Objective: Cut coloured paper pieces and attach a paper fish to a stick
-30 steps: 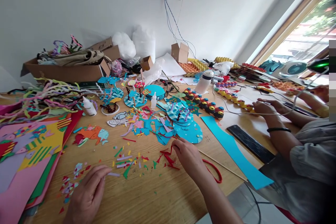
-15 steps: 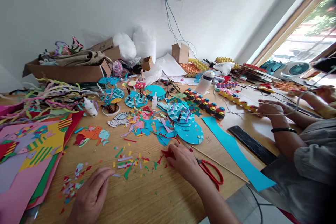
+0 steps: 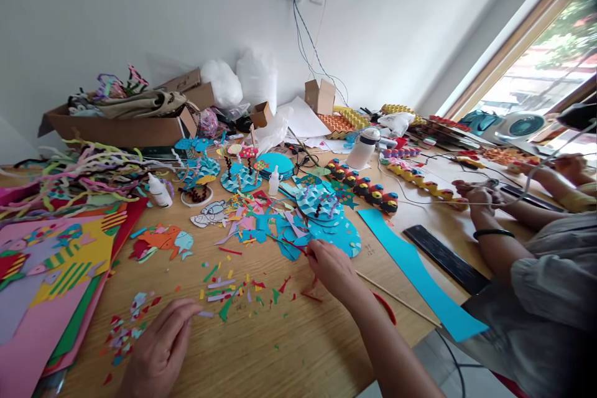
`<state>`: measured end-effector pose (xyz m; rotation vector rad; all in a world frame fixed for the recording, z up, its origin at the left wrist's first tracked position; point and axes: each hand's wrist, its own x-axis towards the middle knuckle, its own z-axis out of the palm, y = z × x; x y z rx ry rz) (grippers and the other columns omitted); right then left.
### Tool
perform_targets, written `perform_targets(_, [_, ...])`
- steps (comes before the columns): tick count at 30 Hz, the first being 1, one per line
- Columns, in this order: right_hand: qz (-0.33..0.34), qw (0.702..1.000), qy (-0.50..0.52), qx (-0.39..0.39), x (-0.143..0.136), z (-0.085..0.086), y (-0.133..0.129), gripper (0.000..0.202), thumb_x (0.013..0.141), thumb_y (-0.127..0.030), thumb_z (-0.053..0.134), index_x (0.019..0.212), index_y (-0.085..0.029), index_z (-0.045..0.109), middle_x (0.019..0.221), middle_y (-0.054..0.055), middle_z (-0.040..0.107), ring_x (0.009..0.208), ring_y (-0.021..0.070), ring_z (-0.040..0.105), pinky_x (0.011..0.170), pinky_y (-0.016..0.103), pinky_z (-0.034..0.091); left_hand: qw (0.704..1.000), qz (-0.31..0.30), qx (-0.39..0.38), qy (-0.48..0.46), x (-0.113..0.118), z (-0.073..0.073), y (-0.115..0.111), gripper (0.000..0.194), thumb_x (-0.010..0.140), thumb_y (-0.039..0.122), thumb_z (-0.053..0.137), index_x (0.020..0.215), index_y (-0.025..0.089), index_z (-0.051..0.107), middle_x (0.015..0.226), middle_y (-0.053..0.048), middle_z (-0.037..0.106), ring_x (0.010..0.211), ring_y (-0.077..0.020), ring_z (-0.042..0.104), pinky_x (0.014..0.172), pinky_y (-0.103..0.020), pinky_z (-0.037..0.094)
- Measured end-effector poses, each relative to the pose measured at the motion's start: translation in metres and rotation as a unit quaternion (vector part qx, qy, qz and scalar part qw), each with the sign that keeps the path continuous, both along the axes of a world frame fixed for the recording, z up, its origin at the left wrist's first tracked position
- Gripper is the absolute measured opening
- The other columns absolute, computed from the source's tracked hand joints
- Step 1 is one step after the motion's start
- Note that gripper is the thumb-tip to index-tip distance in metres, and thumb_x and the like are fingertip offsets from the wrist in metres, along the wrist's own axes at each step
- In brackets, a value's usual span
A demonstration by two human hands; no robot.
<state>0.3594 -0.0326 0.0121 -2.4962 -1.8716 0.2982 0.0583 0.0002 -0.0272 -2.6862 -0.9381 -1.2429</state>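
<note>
My left hand (image 3: 163,345) rests on the table at the lower left, fingers pressed together near a small lavender paper strip (image 3: 206,314); whether it pinches anything is too small to tell. My right hand (image 3: 330,267) is at the near edge of the blue paper scraps (image 3: 291,250), its fingers closed on something red and thin. Partly hidden under my right forearm are red-handled scissors (image 3: 386,306). Between my hands lie small coloured paper bits (image 3: 233,289). Left of them are orange paper fish (image 3: 161,239).
Coloured sheets (image 3: 69,261) are stacked left. Behind stand glue bottles (image 3: 159,191), blue wavy crafts (image 3: 319,202) and a cardboard box (image 3: 116,127). At right are a thin stick (image 3: 401,300), a blue strip (image 3: 420,273) and a person's hands (image 3: 480,196).
My right hand has moved up and right, off the red scraps, and now covers more of the scissors. My left hand is almost unmoved. The person's hands at the right have shifted slightly.
</note>
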Motion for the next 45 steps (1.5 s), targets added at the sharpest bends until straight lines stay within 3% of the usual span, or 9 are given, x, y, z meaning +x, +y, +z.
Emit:
perform_targets(5, [0.004,1.0,-0.018,0.012,0.011,-0.003,0.005,0.017,0.083,-0.023,0.042,0.083,-0.02,0.059,0.088,0.005,0.059,0.077,0.0168,0.056,0.054,0.023,0.028,1.0,0.003,0.0,0.003,-0.004,-0.001,0.001,0.017,0.082,0.018,0.038,0.084,0.02,0.056,0.074,-0.001,0.065,0.069,-0.0115,0.063,0.067,-0.017,0.049])
perform_targets(10, [0.015,0.999,0.007,0.049,0.014,0.006,-0.012,0.018,0.083,-0.026,0.042,0.083,-0.021,0.059,0.086,0.003,0.057,0.076,0.0155,0.054,0.056,0.023,0.03,1.0,0.014,0.011,0.008,-0.005,-0.005,0.003,0.017,0.082,0.018,0.038,0.084,0.019,0.055,0.074,-0.001,0.065,0.068,-0.0112,0.064,0.067,-0.017,0.049])
perform_targets(16, [0.079,0.993,0.091,-0.005,0.004,0.015,-0.037,0.013,0.074,-0.016,0.049,0.083,-0.019,0.059,0.086,0.003,0.06,0.077,0.0145,0.054,0.06,0.022,0.032,1.0,0.013,-0.009,0.011,-0.006,-0.006,0.003,0.017,0.082,0.018,0.038,0.084,0.02,0.055,0.075,-0.001,0.066,0.069,-0.0121,0.064,0.067,-0.018,0.05])
perform_targets(22, [0.064,0.992,0.106,-0.038,-0.003,0.003,-0.044,0.016,0.075,-0.021,0.051,0.089,-0.019,0.059,0.093,0.006,0.06,0.084,0.0173,0.054,0.063,0.023,0.035,0.999,0.003,-0.031,0.009,-0.007,-0.008,0.003,0.016,0.08,0.017,0.041,0.085,0.021,0.055,0.076,-0.001,0.065,0.071,-0.0131,0.063,0.068,-0.02,0.05])
perform_targets(34, [0.114,0.991,0.063,-0.027,-0.003,-0.011,-0.041,0.014,0.078,-0.019,0.045,0.076,-0.019,0.06,0.084,0.003,0.061,0.077,0.015,0.056,0.062,0.023,0.032,1.0,0.008,-0.026,0.003,-0.006,-0.005,0.002,0.016,0.081,0.018,0.041,0.083,0.019,0.056,0.076,-0.001,0.065,0.07,-0.0122,0.063,0.068,-0.018,0.049])
perform_targets(39, [0.075,0.996,0.05,-0.003,-0.003,-0.004,-0.038,0.017,0.078,-0.014,0.042,0.075,-0.018,0.059,0.083,0.004,0.061,0.075,0.0146,0.055,0.06,0.022,0.032,1.0,0.006,-0.019,0.007,-0.006,-0.004,0.004,0.017,0.082,0.018,0.04,0.083,0.019,0.056,0.075,-0.002,0.065,0.069,-0.0124,0.064,0.066,-0.018,0.05])
perform_targets(45, [-0.004,1.0,0.01,0.005,0.01,-0.004,-0.026,0.022,0.084,-0.021,0.039,0.079,-0.018,0.059,0.084,0.005,0.06,0.074,0.0159,0.057,0.059,0.023,0.033,0.999,0.014,-0.03,-0.005,-0.006,-0.002,0.002,0.016,0.08,0.018,0.041,0.083,0.021,0.056,0.075,0.0,0.066,0.068,-0.0126,0.064,0.066,-0.019,0.05])
